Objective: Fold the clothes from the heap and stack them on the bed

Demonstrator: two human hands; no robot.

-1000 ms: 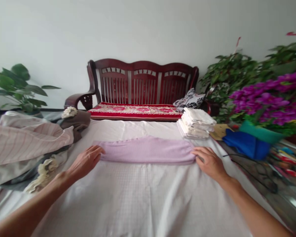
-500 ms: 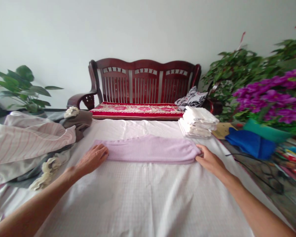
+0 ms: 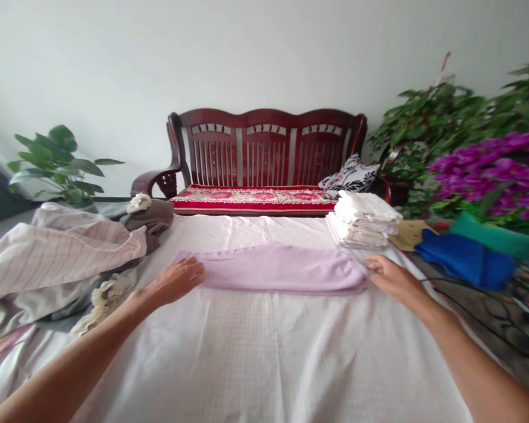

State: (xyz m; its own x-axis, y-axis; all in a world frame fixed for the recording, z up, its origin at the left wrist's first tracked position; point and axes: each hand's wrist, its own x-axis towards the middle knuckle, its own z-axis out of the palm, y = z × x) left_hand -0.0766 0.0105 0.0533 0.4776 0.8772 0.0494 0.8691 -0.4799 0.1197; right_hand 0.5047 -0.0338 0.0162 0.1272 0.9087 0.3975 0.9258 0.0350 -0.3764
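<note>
A lilac ribbed knit garment (image 3: 273, 267) lies folded into a long strip across the white sheet (image 3: 247, 352). My left hand (image 3: 183, 279) rests over its left end, fingers bent down and closed on the cloth, the thumb mostly hidden. At the opposite end, my right hand (image 3: 388, 279) has its fingers curled in a pinch at the garment's edge; how much cloth is between them is hard to see. The garment's right end looks rounded and slightly bunched.
A heap of clothes (image 3: 70, 252), striped, grey and brown, lies at left. Folded white cloths (image 3: 364, 217) are stacked at the back right. Beyond stand a wooden bench (image 3: 267, 153) and a patterned cushion (image 3: 350, 176). Blue cloth (image 3: 462, 258), a black cable (image 3: 489, 314) and purple flowers (image 3: 498, 170) are at right.
The view has turned slightly left, so everything sits farther right. My right hand has shifted a little outward at the garment's right edge. My left hand stays on the left end.
</note>
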